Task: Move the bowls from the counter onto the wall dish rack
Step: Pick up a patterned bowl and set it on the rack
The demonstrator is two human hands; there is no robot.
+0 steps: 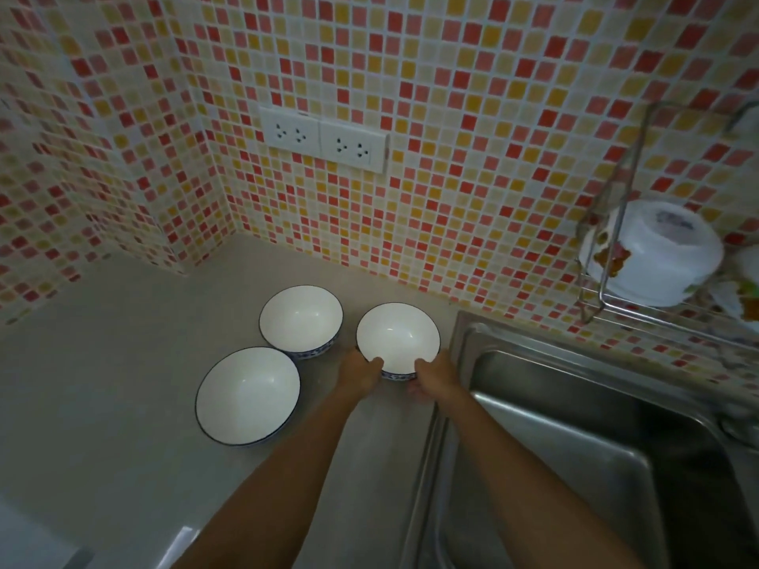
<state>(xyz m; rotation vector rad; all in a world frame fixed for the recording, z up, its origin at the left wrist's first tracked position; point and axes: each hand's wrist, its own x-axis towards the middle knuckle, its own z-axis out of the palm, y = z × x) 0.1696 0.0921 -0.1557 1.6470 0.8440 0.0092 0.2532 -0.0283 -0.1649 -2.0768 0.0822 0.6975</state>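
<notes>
Three white bowls with dark blue rims sit on the grey counter (102,384). The right bowl (397,336) stands next to the sink, and both my hands grip its near rim: my left hand (360,373) on the left side, my right hand (437,377) on the right. A second bowl (301,318) stands behind to the left. The third bowl (247,396) is nearest me on the left. The wire wall dish rack (608,256) hangs on the tiled wall at the right, above the sink.
A steel sink (575,445) lies right of the bowls. The rack holds an upturned white bowl (657,252) and other flowered dishes (739,297). Two double sockets (324,139) sit on the mosaic wall above the counter.
</notes>
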